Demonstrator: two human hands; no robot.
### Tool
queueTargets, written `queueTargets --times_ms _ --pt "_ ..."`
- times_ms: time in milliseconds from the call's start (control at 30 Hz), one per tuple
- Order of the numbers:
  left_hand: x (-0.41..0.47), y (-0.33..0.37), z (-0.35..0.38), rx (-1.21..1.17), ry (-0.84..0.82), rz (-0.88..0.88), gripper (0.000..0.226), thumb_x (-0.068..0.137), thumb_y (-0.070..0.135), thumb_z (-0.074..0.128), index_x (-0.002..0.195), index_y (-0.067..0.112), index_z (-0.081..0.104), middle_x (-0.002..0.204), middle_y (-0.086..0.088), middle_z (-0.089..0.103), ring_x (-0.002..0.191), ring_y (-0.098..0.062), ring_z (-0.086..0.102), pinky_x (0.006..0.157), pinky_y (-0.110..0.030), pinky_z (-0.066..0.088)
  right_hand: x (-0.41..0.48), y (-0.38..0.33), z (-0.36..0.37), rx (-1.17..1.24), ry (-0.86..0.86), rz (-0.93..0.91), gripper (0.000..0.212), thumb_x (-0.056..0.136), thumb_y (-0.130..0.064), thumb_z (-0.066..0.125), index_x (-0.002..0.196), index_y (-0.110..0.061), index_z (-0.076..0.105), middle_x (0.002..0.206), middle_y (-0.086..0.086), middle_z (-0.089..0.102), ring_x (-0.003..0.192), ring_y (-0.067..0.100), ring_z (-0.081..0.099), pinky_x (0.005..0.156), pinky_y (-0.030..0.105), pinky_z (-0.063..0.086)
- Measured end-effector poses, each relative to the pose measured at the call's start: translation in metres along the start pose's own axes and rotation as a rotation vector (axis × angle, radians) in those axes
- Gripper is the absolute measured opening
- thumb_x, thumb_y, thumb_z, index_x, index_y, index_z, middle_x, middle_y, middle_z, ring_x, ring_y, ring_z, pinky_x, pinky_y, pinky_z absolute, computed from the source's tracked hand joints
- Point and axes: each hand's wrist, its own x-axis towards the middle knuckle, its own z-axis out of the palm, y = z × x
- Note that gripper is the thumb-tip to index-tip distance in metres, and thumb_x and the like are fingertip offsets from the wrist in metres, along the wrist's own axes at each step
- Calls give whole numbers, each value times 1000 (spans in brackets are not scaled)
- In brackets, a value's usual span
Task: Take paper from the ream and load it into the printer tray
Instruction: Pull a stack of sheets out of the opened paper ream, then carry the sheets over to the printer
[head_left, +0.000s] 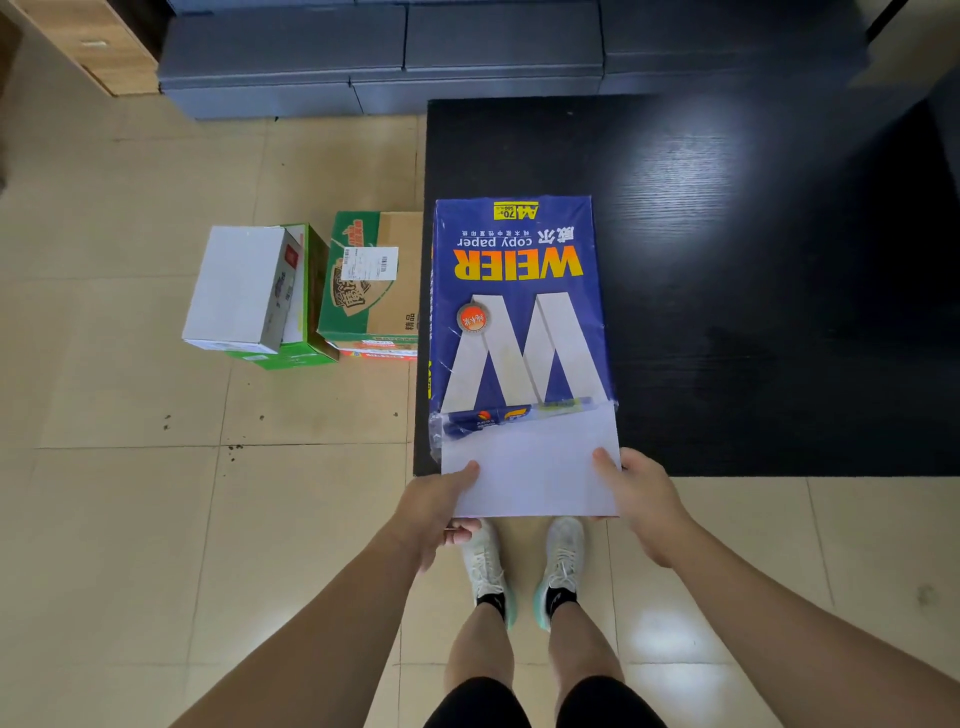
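**White sheets half out of the ream**

Blue ream (519, 312) lies on the black tabletop (753, 260). Both hands, left (441, 506) and right (641, 499), pinch the paper (535, 475) jutting from its torn near end; thumbs on top, fingers hidden beneath. No printer in view.

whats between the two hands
In the head view, the white paper stack drawn from the ream spans between left hand and right hand.

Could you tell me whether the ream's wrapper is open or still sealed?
Open: the blue wrapper is torn at its near end, with white paper sticking out.
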Motion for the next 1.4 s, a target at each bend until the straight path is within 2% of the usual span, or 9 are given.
queueTargets --times_ms 133,300,400,633,833,1000,1167,1300,1400 --pt "4 11 2 -80 2 25 37 83 36 77 106 8 70 92 -10 73 66 -28 63 52 -30 48 7 -8 1 134 -51 45 22 92 -33 62 96 -13 69 98 5 76 87 23 71 74 36 56" --pt "-4 7 9 -97 -31 120 32 91 21 71 116 2 67 93 -14 73 64 -25 65 43 -23 50 7 -6 5 97 -37 4 7 93 -23 62 96 -21 68 101 2 75 93 22 71 85 42 58" --pt "-11 -4 10 -73 -35 189 27 93 17 68 118 7 67 95 -9 75 71 -22 69 49 -25 55 1 -2 3 76 -18 -19 7 92 -21 62 94 -24 68 100 0 75 93 23 71 86 44 58" --pt "-34 -32 16 -46 25 253 11 96 17 64 106 15 66 95 -4 75 74 -18 72 53 -29 59 -27 21 4 72 10 -82 14 91 -16 59 102 -17 67 103 5 73 92 25 69 83 43 56" --pt "-65 -80 23 -41 110 315 24 95 18 63 115 5 64 104 -11 72 80 -29 67 72 -45 60 -63 50 -1 42 15 -128 11 87 -14 60 91 -20 69 97 9 75 92 31 71 81 47 57" --pt "-101 -121 26 -28 140 315 25 95 14 61 116 1 62 89 -13 69 55 -24 60 40 -22 49 -103 78 -10 17 -8 -117 10 87 -16 60 91 -17 69 96 7 75 88 27 72 81 48 59" --pt "-139 -156 25 19 171 333 22 94 12 60 111 -2 62 71 -14 65 40 -23 52 34 -18 34 -149 104 -16 36 17 -130 8 88 -20 61 84 -23 66 84 -6 73 69 11 69 53 26 51" --pt "-164 -174 20 99 176 363 20 94 16 59 108 3 63 71 -12 67 42 -22 54 35 -18 35 -184 117 -17 70 30 -151 14 91 -18 61 80 -28 62 89 -4 72 81 19 68 75 39 57" --pt "-181 -176 18 129 145 432 21 93 17 61 108 3 65 77 -11 69 46 -22 56 39 -21 42 -209 122 -20 118 91 -193 12 90 -20 61 82 -28 62 91 -2 73 83 20 69 79 41 57"
